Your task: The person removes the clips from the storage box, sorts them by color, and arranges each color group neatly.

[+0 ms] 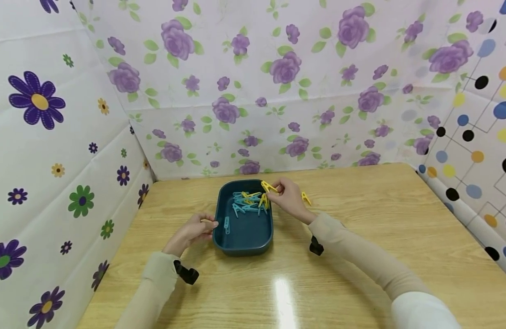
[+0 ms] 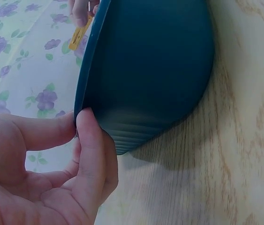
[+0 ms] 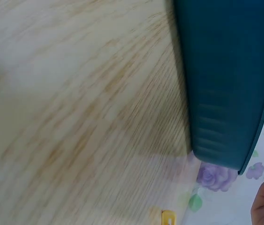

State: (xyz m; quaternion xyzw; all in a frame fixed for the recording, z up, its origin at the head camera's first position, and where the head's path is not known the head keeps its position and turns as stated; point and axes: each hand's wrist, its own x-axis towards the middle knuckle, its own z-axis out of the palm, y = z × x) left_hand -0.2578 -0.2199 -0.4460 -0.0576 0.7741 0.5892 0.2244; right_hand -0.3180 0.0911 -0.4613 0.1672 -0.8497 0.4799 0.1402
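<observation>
A dark teal plastic tub (image 1: 245,250) stands on the table. Inside it lie several blue clothespins (image 1: 248,208) and a few yellow clothespins (image 1: 263,201), mostly toward the far end; one blue clothespin (image 1: 226,225) lies apart near the left wall. My left hand (image 1: 195,228) pinches the tub's left rim between thumb and fingers, which the left wrist view shows closely. Above the far right corner of the tub, my right hand (image 1: 289,198) pinches a yellow clothespin (image 1: 268,186) by one end. The right wrist view catches only part of this hand at its edge.
Another yellow clothespin (image 1: 305,198) lies on the wooden table (image 1: 360,205) right of the tub, beyond the right hand. Flower-patterned cloth (image 1: 253,91) hangs behind the table, with patterned sheets along the left and right sides.
</observation>
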